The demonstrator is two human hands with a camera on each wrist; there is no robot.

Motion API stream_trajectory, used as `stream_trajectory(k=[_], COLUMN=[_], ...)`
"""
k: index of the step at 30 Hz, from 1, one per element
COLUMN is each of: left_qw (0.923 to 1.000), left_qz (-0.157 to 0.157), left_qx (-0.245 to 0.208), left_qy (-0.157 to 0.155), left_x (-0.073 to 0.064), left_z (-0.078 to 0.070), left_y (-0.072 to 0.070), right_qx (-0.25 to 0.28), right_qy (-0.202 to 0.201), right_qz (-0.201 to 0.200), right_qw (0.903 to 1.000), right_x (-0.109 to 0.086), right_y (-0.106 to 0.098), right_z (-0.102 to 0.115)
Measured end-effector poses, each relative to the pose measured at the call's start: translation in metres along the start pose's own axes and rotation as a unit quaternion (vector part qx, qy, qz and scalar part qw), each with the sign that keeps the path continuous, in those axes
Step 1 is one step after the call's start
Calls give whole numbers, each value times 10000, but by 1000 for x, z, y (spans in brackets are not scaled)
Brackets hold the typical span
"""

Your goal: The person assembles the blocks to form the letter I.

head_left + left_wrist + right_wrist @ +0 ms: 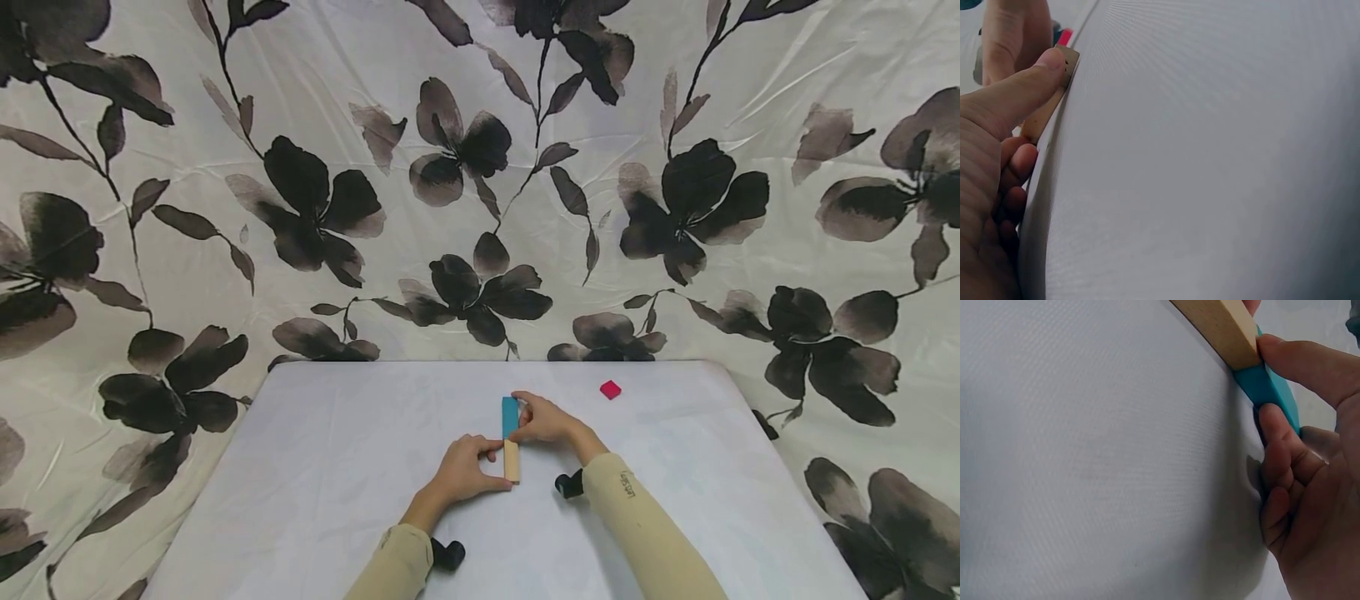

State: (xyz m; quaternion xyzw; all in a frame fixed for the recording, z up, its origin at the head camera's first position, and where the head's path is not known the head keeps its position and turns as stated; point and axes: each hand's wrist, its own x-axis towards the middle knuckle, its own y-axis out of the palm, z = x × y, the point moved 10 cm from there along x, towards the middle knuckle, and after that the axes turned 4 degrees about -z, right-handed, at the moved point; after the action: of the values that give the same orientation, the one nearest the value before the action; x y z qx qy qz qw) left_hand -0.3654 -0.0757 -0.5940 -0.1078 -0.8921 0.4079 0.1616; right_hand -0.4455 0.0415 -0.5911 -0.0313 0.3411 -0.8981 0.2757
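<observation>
A blue block [510, 417] and a plain wooden block [512, 463] lie end to end on the white table, the blue one farther from me. My left hand [463, 472] grips the wooden block lengthwise, thumb on its near end and index finger by its far end. In the left wrist view the thumb presses the end of the wooden block [1040, 119]. My right hand [546, 419] pinches the blue block from the right, index finger at its far end and thumb close to the joint. The right wrist view shows the blue block [1259, 386] meeting the wooden block [1225, 331].
A small red block [611, 390] lies toward the back right of the white table [337, 450]. Behind the table's far edge hangs a floral cloth [450, 225]. Black wrist devices [448, 556] sit beside both sleeves.
</observation>
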Motion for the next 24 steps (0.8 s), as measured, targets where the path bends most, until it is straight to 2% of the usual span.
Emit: stream_trajectory(k=[6,11,20,24], left_qw=[10000,9999,9999,9999], left_qz=[-50,-111,-104,-106], left_qx=[-4,-9,57,24], left_qy=[68,-25,-88,-97], left_x=[4,5,-5,-3], left_z=[-5,-7,2,2], left_y=[-4,-7,1,0], right_qx=[91,125,224,254], right_qy=[80,46,89,206], right_qz=[118,124,161,56], right_qw=[9999,9998,9996,9994], right_x=[3,5,-2,-2], right_y=[-4,-6,7,5], right_z=[1,3,2,1])
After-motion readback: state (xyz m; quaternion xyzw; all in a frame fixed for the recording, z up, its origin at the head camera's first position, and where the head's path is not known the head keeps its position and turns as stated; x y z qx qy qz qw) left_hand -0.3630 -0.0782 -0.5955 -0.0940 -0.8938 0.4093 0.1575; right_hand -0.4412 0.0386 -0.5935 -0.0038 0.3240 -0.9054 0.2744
